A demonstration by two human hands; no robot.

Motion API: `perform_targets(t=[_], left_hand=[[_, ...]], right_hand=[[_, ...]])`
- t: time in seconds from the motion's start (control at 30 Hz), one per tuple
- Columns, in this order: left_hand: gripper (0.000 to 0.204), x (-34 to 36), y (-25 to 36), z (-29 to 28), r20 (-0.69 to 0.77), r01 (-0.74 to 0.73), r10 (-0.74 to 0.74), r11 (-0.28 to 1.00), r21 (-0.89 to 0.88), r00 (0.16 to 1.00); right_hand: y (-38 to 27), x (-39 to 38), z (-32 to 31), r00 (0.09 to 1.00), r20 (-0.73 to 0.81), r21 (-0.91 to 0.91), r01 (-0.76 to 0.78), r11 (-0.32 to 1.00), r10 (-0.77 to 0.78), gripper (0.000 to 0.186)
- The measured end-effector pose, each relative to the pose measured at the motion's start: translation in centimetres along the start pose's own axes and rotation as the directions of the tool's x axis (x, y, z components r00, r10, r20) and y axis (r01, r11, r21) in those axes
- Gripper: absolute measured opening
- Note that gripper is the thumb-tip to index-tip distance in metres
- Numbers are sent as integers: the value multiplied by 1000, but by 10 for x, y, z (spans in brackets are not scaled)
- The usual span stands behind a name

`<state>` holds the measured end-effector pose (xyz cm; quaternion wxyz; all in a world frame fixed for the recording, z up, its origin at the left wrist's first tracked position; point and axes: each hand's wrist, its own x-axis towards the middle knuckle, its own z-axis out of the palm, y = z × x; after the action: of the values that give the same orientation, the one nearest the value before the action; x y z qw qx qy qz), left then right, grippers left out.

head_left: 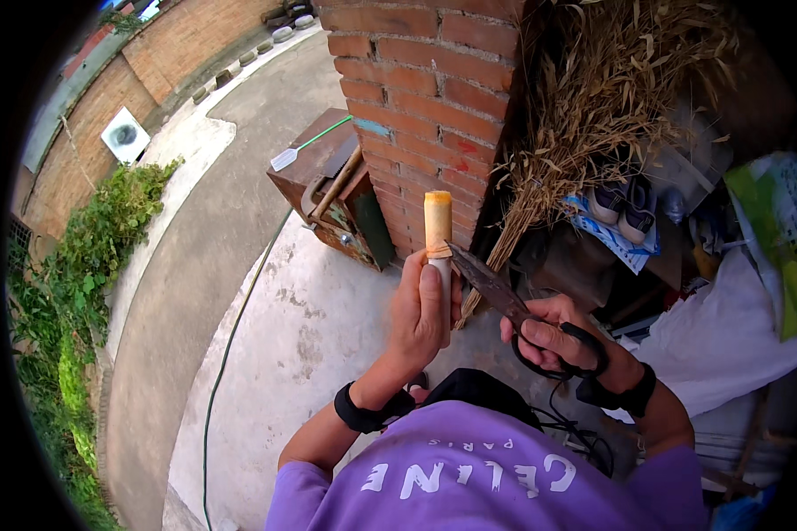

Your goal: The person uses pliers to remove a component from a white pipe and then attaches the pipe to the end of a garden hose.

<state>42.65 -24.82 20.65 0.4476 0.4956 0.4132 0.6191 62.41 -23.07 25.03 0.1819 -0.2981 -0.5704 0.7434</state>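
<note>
My left hand is wrapped round the lower, whitish part of an upright cylinder, its thumb along the front. The cylinder's upper part is tan with an orange-yellow top end, and a thin band or frayed strip circles it just above my thumb. My right hand grips scissors with dark, worn blades and black loop handles. The blade tips point up and left and meet the cylinder at that band. Whether the blades are fully closed is hard to make out.
A brick pillar stands ahead, beside a rusty metal box bearing a fly swatter and a wooden-handled tool. At right are dry stalks, shoes and a white sack. A green hose crosses the concrete.
</note>
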Motion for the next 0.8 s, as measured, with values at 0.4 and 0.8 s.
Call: perform_targets(t=[0.4, 0.8], left_hand=[[45, 0, 2, 7, -168, 118, -141, 983, -140, 976], [63, 19, 10, -4, -56, 91, -96, 992, -81, 994]], right_hand=[[56, 19, 35, 978, 70, 325, 163, 931, -196, 57], [48, 14, 38, 984, -6, 118, 178, 977, -179, 62]])
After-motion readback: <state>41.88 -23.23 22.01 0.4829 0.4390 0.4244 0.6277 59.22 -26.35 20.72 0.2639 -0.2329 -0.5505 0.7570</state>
